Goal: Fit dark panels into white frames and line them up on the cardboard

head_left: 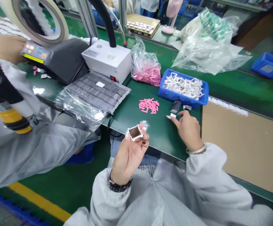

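Observation:
My left hand (130,153) is raised at the table's front edge, fingers closed around a small white square frame (135,133) whose inside looks brownish and shiny. A crumpled bit of clear plastic (144,125) shows just behind those fingertips. Over the green table, my right hand (190,129) has thumb and forefinger closed on a small white square piece (173,115). Right beyond it stands a short stack of dark thin plates (175,106), with a small shiny bundle (187,107) beside them. A loose pile of pink strips (149,105) lies between the two hands, farther back.
A blue bin (207,94) full of white frames stands behind my right hand. Nearby are a bag of pink strips (147,70), a tray of dark plates (96,89), a white machine box (108,59) and a brown board (239,138). A co-worker's sleeve (16,81) is at left.

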